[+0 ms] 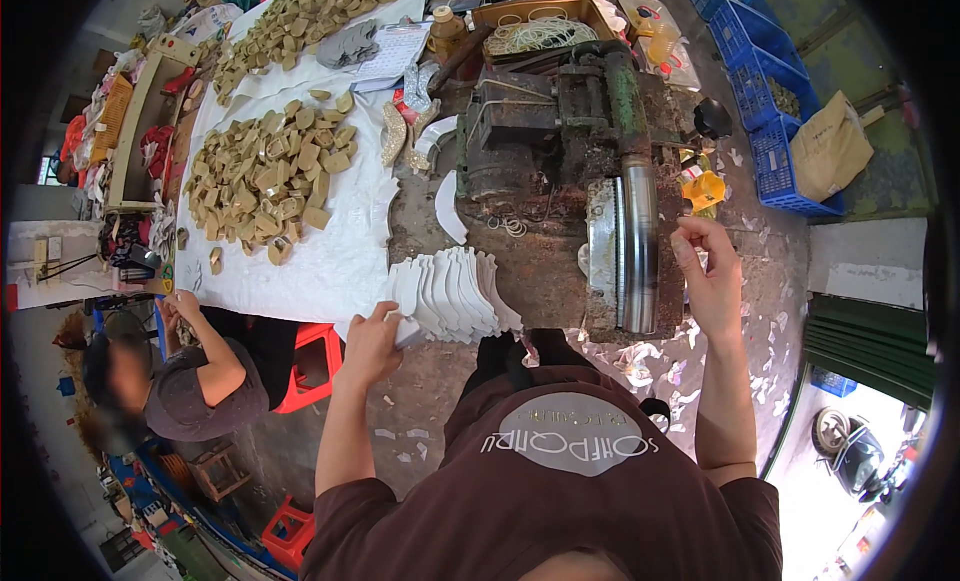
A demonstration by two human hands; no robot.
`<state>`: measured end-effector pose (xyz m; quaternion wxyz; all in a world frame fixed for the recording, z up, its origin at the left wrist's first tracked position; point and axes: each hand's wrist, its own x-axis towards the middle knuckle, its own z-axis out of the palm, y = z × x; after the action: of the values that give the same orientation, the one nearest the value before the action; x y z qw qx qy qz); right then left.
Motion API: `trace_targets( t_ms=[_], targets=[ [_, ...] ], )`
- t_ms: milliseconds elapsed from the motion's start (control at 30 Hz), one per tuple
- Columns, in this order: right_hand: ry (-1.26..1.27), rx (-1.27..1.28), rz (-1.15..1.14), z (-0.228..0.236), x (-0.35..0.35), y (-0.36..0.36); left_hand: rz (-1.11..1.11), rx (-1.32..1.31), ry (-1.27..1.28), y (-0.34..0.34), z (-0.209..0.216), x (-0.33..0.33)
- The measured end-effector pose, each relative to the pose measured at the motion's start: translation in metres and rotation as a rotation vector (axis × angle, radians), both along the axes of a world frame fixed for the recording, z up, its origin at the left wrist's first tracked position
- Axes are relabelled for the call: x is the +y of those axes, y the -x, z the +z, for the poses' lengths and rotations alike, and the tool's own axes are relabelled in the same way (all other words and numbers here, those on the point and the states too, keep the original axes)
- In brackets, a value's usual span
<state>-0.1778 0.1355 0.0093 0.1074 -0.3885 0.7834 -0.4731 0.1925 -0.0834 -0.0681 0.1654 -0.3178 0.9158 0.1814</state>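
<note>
My left hand (372, 346) is closed on a small whitish piece (408, 333) at the near left end of a row of curved white cut pieces (445, 293). Those pieces stand packed side by side along the near edge of the bench. My right hand (712, 271) is raised to the right of a shiny metal roller (640, 251), apart from it. Its thumb and fingers are pinched together; whatever may be between them is too small to make out. The roller belongs to a worn, greenish machine (530, 121) on the bench.
A heap of tan blocks (270, 176) lies on a white sheet (300, 286) at left. Beyond the machine is a tray of thin cords (540, 36). Blue crates (765, 86) line the right side. At left, another person (210, 371) sits by a red stool (312, 371).
</note>
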Motion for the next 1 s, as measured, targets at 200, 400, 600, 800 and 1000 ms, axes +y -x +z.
trace_targets(
  t_ms=[200,400,600,800,1000],
  targets=[
    [0.046,-0.077,0.242,0.021,-0.024,-0.045,0.535,0.574,-0.634,0.082,0.065,0.008],
    [0.153,0.037,0.297,0.01,-0.053,-0.085,0.577,1.262,-1.471,0.163,0.074,0.063],
    [0.194,0.198,0.083,0.013,-0.048,-0.079,0.667,1.298,-1.415,0.184,0.079,0.085],
    [0.15,0.051,0.038,0.026,-0.017,-0.013,0.745,0.989,-0.84,0.181,0.069,0.061],
    [-0.466,0.128,0.184,0.004,0.016,0.047,0.081,0.667,-0.638,0.188,0.069,0.059]
  ],
)
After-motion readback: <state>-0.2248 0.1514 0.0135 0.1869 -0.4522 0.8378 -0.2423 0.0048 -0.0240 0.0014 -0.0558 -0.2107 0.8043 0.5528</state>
